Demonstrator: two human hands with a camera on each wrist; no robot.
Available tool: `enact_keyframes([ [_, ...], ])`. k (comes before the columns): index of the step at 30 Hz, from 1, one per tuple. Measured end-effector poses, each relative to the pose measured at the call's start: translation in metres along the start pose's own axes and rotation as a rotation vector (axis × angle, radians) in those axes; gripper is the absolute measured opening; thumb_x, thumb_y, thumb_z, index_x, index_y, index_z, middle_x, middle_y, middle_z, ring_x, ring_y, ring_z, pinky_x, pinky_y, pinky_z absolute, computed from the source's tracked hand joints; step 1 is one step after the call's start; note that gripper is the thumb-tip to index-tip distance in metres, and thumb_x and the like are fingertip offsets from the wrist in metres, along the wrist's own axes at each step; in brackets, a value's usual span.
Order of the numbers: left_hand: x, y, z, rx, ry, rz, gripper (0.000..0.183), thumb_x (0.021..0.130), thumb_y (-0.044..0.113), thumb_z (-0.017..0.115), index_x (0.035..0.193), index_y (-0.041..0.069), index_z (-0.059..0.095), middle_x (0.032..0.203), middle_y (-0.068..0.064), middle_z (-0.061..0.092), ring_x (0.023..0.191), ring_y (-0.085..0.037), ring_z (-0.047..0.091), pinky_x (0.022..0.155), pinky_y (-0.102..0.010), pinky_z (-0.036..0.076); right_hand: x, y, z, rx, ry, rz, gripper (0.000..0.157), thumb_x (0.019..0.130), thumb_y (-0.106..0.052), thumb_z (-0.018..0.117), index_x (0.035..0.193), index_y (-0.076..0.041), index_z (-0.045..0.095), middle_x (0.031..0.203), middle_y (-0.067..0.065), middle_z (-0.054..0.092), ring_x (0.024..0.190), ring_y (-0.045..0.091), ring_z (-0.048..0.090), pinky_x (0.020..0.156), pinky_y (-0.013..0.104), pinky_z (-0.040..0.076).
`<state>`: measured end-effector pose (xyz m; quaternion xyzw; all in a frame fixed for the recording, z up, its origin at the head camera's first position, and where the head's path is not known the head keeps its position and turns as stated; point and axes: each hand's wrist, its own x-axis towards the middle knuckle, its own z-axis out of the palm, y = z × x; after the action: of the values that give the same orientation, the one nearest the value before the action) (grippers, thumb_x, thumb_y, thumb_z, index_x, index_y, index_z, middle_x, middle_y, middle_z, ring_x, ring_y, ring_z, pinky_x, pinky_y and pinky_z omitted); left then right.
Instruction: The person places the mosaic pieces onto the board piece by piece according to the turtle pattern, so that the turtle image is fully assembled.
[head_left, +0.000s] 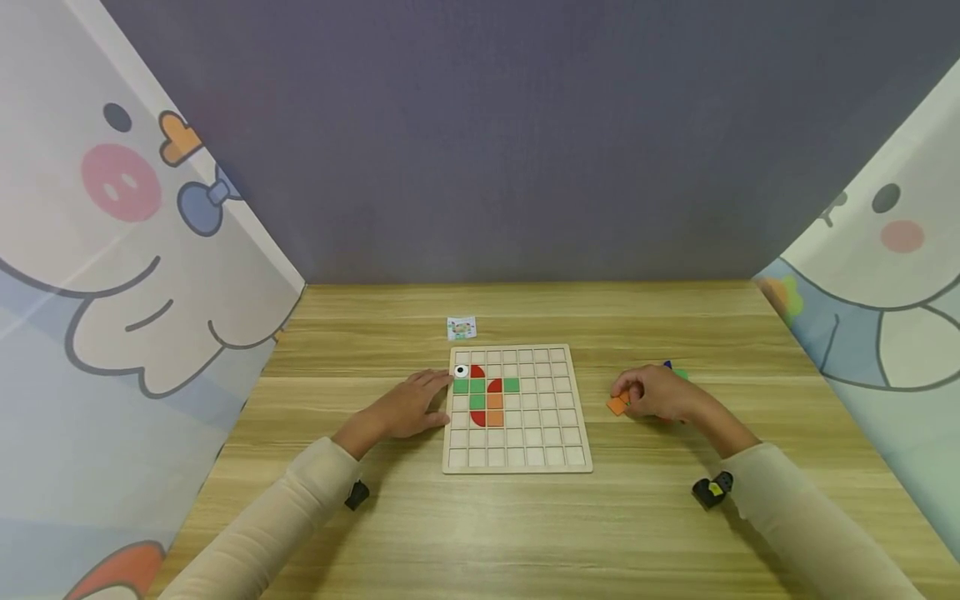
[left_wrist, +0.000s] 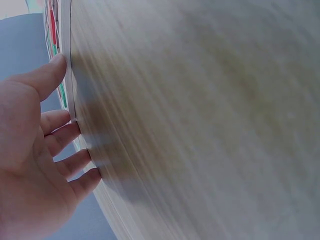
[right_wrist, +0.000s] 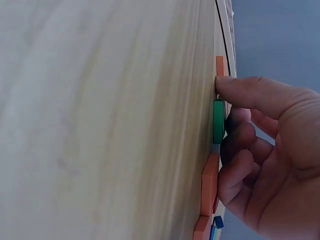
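A square wooden grid board (head_left: 543,433) lies on the table, bearing green, red and orange tiles and a round eye piece (head_left: 461,372) on its left side. My left hand (head_left: 408,407) rests at the board's left edge, thumb and fingers spread; in the left wrist view the fingertips (left_wrist: 60,59) meet the rim. To the right of the board, my right hand (head_left: 660,393) has its thumb and curled fingers at an orange square tile (head_left: 617,406), pinching it low over the table. A green tile (right_wrist: 219,121) and further orange pieces (right_wrist: 210,185) lie under and beside that hand.
A small printed picture card (head_left: 461,327) lies just beyond the board's far left corner. Blue (head_left: 667,364) and green pieces (head_left: 681,373) show behind the right hand, partly hidden. A dark panel (head_left: 525,167) stands along the table's back edge, with cartoon-printed walls at both sides.
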<state>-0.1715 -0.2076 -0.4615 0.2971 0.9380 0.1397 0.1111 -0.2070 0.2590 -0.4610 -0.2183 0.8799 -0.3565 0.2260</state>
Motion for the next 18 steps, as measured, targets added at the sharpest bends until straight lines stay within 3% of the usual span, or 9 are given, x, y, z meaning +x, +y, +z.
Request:
enact_keyframes([
  [8, 0.0006, -0.0005, 0.0002, 0.007, -0.004, -0.001, 0.072, 0.098, 0.036, 0.064, 0.153, 0.001, 0.035, 0.156, -0.017, 0.037, 0.144, -0.039, 0.032, 0.117, -0.054, 0.029, 0.0019, -0.0007, 0.003, -0.08, 0.039, -0.037, 0.024, 0.085, -0.005, 0.076, 0.107, -0.008, 0.07, 0.075, -0.001, 0.057, 0.063, 0.011, 0.048, 0.055, 0.023, 0.043],
  [18, 0.0011, 0.0008, -0.0011, -0.012, -0.005, -0.013, 0.07, 0.098, 0.035, 0.064, 0.153, 0.002, 0.035, 0.157, -0.016, 0.036, 0.144, -0.041, 0.031, 0.117, -0.055, 0.028, 0.001, -0.0014, 0.0005, -0.092, 0.023, -0.053, 0.023, 0.086, -0.006, 0.075, 0.107, -0.008, 0.069, 0.075, 0.0, 0.056, 0.06, 0.01, 0.047, 0.053, 0.023, 0.043],
])
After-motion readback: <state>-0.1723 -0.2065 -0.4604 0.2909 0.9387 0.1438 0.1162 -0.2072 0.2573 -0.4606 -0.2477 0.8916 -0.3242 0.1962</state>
